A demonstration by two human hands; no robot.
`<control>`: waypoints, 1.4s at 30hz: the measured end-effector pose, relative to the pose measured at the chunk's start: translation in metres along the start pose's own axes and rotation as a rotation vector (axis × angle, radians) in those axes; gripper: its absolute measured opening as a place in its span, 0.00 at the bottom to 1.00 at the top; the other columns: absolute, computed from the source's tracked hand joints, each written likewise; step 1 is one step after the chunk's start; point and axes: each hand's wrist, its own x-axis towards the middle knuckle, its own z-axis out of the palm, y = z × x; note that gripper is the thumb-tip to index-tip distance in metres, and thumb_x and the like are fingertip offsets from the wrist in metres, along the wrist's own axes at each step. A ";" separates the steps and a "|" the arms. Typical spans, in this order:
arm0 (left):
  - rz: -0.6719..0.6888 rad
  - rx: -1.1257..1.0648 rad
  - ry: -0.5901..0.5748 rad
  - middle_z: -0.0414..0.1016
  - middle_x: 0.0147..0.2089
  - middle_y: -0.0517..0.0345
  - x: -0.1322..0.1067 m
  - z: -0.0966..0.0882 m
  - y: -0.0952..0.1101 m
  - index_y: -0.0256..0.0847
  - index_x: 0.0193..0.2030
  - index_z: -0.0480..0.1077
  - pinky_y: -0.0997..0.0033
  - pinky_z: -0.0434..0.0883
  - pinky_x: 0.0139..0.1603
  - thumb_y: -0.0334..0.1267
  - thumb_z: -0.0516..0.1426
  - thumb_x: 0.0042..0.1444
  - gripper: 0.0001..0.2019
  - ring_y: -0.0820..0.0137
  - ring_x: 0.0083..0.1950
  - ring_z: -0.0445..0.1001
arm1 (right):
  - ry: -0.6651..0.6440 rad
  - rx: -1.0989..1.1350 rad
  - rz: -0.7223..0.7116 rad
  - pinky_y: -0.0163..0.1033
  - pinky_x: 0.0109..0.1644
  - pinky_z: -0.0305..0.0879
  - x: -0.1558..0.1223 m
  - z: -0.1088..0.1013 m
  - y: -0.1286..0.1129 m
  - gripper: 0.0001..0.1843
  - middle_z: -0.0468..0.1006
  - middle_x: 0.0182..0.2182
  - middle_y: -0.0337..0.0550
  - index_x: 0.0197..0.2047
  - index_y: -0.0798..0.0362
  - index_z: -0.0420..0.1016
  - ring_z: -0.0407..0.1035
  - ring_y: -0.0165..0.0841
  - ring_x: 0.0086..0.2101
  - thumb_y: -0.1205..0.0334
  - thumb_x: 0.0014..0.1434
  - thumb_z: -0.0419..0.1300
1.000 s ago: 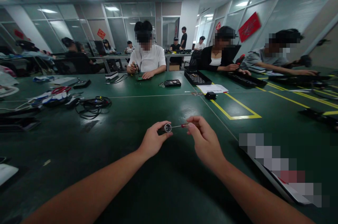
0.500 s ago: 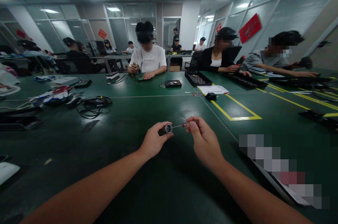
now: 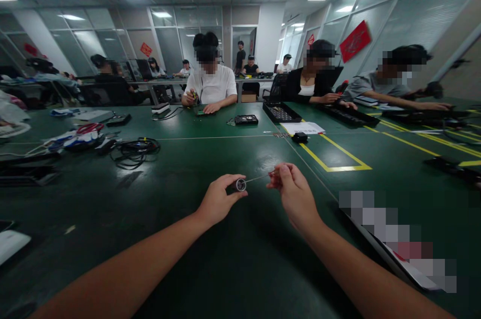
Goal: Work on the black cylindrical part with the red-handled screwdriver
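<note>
Between the thumb and fingers of my left hand [image 3: 217,202] is a small dark cylinder [image 3: 240,185], its round, silvery-rimmed end turned towards me. My right hand [image 3: 295,191] grips a screwdriver [image 3: 258,178] by its handle, which the fingers mostly cover. Its thin metal shaft slants down leftward to the cylinder's rim; whether the tip sits inside or only touches there I cannot tell. Both hands are above the green table [image 3: 240,269].
Coiled black cables [image 3: 137,151] and other cables lie on the left. A small black block [image 3: 299,137] rests near yellow tape [image 3: 349,168]. Blurred-out papers [image 3: 391,234] lie by my right forearm. Across the table, a person in white [image 3: 218,86] and others work near black trays [image 3: 281,112].
My right hand has shifted slightly right and up, rolling its fingers over the screwdriver handle, so less of the handle shows. My left hand and the cylinder have barely moved.
</note>
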 end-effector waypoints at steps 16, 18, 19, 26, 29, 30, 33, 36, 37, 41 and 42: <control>0.010 0.005 0.001 0.80 0.52 0.54 -0.001 0.002 -0.004 0.45 0.54 0.77 0.59 0.68 0.59 0.33 0.68 0.55 0.19 0.61 0.55 0.76 | -0.170 -0.289 -0.154 0.38 0.30 0.62 -0.019 -0.001 -0.014 0.19 0.71 0.24 0.35 0.41 0.49 0.74 0.66 0.32 0.25 0.43 0.71 0.52; 0.014 0.011 -0.010 0.80 0.52 0.55 -0.001 0.002 -0.003 0.46 0.54 0.78 0.59 0.68 0.59 0.33 0.68 0.55 0.19 0.61 0.55 0.76 | -0.145 -0.304 -0.163 0.38 0.28 0.60 -0.021 -0.001 -0.017 0.24 0.71 0.23 0.37 0.35 0.50 0.76 0.65 0.32 0.24 0.42 0.71 0.51; 0.012 0.011 -0.013 0.80 0.51 0.55 -0.001 0.002 -0.003 0.46 0.54 0.78 0.59 0.68 0.58 0.32 0.68 0.55 0.19 0.61 0.55 0.76 | -0.135 -0.321 -0.169 0.39 0.29 0.60 -0.021 -0.001 -0.018 0.25 0.72 0.23 0.38 0.33 0.51 0.77 0.65 0.32 0.24 0.41 0.70 0.51; -0.003 -0.038 0.020 0.80 0.51 0.55 0.000 0.004 -0.009 0.45 0.54 0.78 0.60 0.69 0.58 0.32 0.68 0.55 0.19 0.61 0.54 0.77 | -0.115 -0.400 -0.238 0.39 0.33 0.66 -0.025 0.002 -0.016 0.16 0.79 0.33 0.42 0.50 0.51 0.74 0.72 0.35 0.30 0.49 0.69 0.55; 0.000 -0.044 0.026 0.80 0.51 0.55 0.000 0.004 -0.010 0.45 0.53 0.78 0.60 0.70 0.57 0.32 0.68 0.55 0.19 0.62 0.54 0.77 | -0.153 -0.465 -0.289 0.40 0.38 0.67 -0.022 0.001 -0.018 0.12 0.79 0.35 0.42 0.47 0.50 0.73 0.73 0.36 0.34 0.54 0.71 0.52; -0.001 -0.042 0.026 0.80 0.50 0.56 0.000 0.004 -0.010 0.45 0.53 0.78 0.61 0.70 0.57 0.32 0.68 0.54 0.19 0.62 0.54 0.77 | -0.177 -0.478 -0.293 0.40 0.37 0.66 -0.022 0.000 -0.020 0.12 0.78 0.33 0.41 0.45 0.50 0.73 0.73 0.35 0.33 0.55 0.71 0.51; -0.005 -0.031 0.021 0.80 0.50 0.56 0.000 0.003 -0.008 0.45 0.53 0.78 0.60 0.71 0.57 0.32 0.68 0.54 0.18 0.62 0.53 0.77 | -0.214 -0.482 -0.297 0.38 0.33 0.63 -0.020 -0.001 -0.024 0.17 0.75 0.27 0.38 0.41 0.49 0.76 0.70 0.34 0.28 0.53 0.72 0.49; -0.005 -0.021 0.011 0.80 0.51 0.55 0.000 0.002 -0.007 0.45 0.53 0.78 0.59 0.71 0.58 0.31 0.68 0.55 0.19 0.62 0.54 0.77 | -0.191 -0.476 -0.293 0.38 0.32 0.62 -0.021 0.000 -0.025 0.24 0.73 0.23 0.38 0.33 0.50 0.78 0.70 0.34 0.26 0.48 0.72 0.48; -0.006 -0.019 0.009 0.80 0.51 0.55 0.000 0.002 -0.007 0.45 0.53 0.78 0.59 0.71 0.58 0.31 0.68 0.55 0.19 0.62 0.54 0.77 | -0.183 -0.477 -0.286 0.39 0.32 0.63 -0.021 0.000 -0.024 0.25 0.74 0.23 0.38 0.32 0.50 0.79 0.72 0.34 0.26 0.47 0.72 0.49; -0.017 -0.029 0.024 0.80 0.51 0.55 0.000 0.002 -0.008 0.45 0.53 0.78 0.58 0.71 0.58 0.31 0.67 0.55 0.18 0.61 0.53 0.77 | -0.155 -0.508 -0.258 0.40 0.34 0.66 -0.022 0.003 -0.020 0.18 0.80 0.29 0.41 0.51 0.52 0.77 0.75 0.37 0.30 0.51 0.71 0.52; -0.021 -0.032 0.029 0.80 0.50 0.55 0.000 0.002 -0.008 0.45 0.53 0.78 0.58 0.71 0.58 0.31 0.67 0.55 0.18 0.62 0.53 0.77 | -0.147 -0.517 -0.259 0.40 0.34 0.66 -0.022 0.003 -0.019 0.18 0.80 0.31 0.41 0.54 0.52 0.75 0.75 0.37 0.30 0.52 0.70 0.52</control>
